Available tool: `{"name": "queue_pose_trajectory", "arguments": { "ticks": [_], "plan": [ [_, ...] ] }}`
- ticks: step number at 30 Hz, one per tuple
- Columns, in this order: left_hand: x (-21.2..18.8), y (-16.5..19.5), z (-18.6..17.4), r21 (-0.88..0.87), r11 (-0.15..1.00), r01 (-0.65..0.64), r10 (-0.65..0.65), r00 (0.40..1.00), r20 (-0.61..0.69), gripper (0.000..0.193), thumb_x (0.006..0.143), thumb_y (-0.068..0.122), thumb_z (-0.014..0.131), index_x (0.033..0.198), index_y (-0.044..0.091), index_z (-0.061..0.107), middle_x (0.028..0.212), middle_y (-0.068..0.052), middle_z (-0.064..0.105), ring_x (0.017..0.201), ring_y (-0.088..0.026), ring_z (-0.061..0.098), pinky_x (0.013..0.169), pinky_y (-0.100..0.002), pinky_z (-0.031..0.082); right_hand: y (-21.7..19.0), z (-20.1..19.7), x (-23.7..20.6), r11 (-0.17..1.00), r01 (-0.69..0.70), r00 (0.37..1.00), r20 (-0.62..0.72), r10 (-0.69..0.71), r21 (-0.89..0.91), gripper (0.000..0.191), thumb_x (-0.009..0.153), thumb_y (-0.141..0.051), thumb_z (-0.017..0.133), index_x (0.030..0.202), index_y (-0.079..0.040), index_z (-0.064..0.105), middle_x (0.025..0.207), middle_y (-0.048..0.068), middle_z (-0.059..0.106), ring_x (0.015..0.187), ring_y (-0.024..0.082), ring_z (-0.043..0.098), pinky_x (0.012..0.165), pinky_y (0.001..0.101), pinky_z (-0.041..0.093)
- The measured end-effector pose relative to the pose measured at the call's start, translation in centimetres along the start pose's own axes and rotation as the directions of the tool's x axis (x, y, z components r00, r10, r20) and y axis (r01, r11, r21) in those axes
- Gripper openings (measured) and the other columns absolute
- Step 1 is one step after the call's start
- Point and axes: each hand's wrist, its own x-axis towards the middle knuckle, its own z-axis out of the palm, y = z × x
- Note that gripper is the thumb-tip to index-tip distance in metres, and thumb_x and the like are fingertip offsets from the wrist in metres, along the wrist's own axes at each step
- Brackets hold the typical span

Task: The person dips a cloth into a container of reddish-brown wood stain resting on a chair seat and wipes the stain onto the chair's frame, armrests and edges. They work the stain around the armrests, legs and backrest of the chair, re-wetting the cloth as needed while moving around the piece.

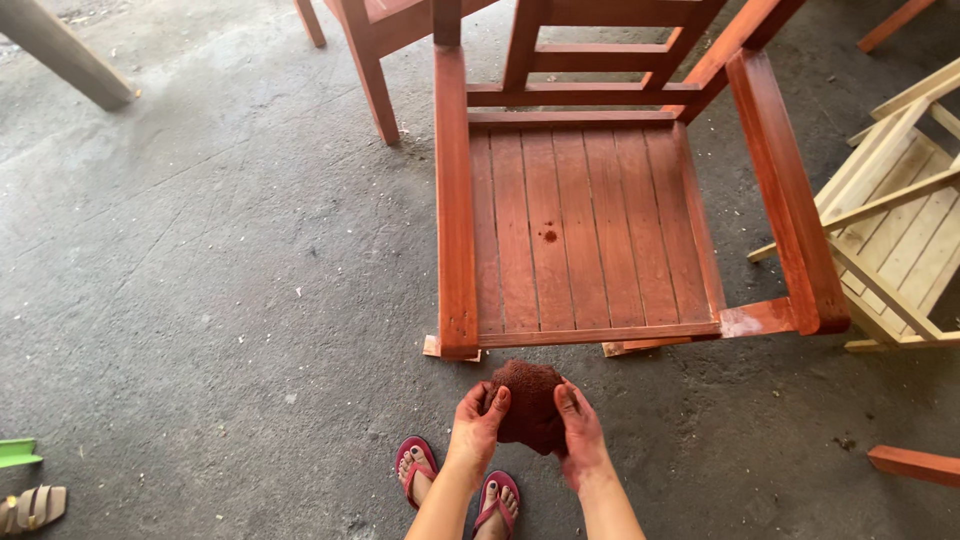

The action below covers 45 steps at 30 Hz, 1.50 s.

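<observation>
Open floor to the left, furniture crowding the front and right

Bare concrete floor [200,280] lies open left of the hands. Straight ahead the red-stained chair [590,220] blocks the way, its slatted seat open from above between the two armrests. The unpainted chair [900,230] stands close on its right, leaving only a narrow gap; a loose red plank [915,465] lies low right.
</observation>
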Motion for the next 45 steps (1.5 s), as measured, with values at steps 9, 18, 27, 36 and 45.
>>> {"name": "queue_pose_trajectory", "arguments": {
  "ticks": [9, 18, 27, 36, 45],
  "plan": [
    [-3.2, 3.1, 5.4, -0.28, 0.926, 0.254, -0.159, 0.934, 0.32, 0.042, 0.093, 0.043, 0.062, 0.116, 0.008, 0.068, 0.112, -0.002, 0.076, 0.1, -0.013, 0.072, 0.09, -0.031, 0.056, -2.1, -0.4, -2.3, 0.825, 0.046, 0.975, 0.154, -0.159, 0.564, 0.091, 0.08, -0.074, 0.062, 0.143, -0.01, 0.05, 0.141, 0.017, 0.058, 0.129, 0.037, 0.055, 0.108, 0.0568, 0.044],
    [-2.9, 9.2, 7.4, 0.635, 0.768, -0.083, 0.092, 0.996, 0.019, 0.032, 0.087, 0.034, 0.082, 0.094, 0.003, 0.079, 0.096, -0.008, 0.071, 0.083, -0.015, 0.068, 0.076, -0.032, 0.055, -6.3, 3.0, -6.3, 0.633, -0.134, 0.893, 0.369, -0.256, 0.763, 0.088, 0.083, -0.067, 0.06, 0.145, -0.006, 0.048, 0.147, 0.023, 0.051, 0.135, 0.041, 0.048, 0.111, 0.0606, 0.036],
    [-2.4, 16.6, 5.6, 0.792, 0.558, -0.249, 0.564, 0.813, -0.142, 0.022, 0.079, 0.024, 0.084, 0.09, 0.007, 0.075, 0.095, -0.006, 0.062, 0.068, -0.014, 0.069, 0.064, -0.03, 0.057, -7.8, 6.2, -2.3, 0.947, 0.03, 0.983, 0.163, -0.086, 0.321, 0.07, 0.079, -0.052, 0.065, 0.128, -0.003, 0.059, 0.103, 0.018, 0.071, 0.089, 0.03, 0.072, 0.077, 0.0465, 0.061],
    [3.2, 18.1, -1.6, 0.744, 0.642, -0.185, 0.535, 0.803, -0.262, 0.02, 0.087, 0.018, 0.072, 0.104, 0.007, 0.072, 0.102, -0.007, 0.059, 0.064, -0.012, 0.064, 0.06, -0.03, 0.054, -3.2, 10.5, 3.2, 0.997, -0.035, 0.984, -0.171, 0.046, 0.067, 0.05, 0.078, -0.04, 0.068, 0.12, -0.014, 0.064, 0.099, 0.001, 0.064, 0.088, 0.016, 0.063, 0.075, 0.0326, 0.054],
    [9.1, 21.1, -3.6, 0.735, 0.662, -0.143, 0.492, 0.823, -0.284, 0.019, 0.088, 0.018, 0.072, 0.103, 0.008, 0.073, 0.102, -0.006, 0.061, 0.07, -0.014, 0.065, 0.066, -0.032, 0.055, -3.3, 13.0, 9.1, 0.992, 0.041, 0.959, -0.273, -0.072, -0.119, 0.048, 0.085, -0.043, 0.062, 0.117, -0.008, 0.069, 0.113, 0.004, 0.07, 0.109, 0.018, 0.063, 0.095, 0.0321, 0.048]
  ]
}}
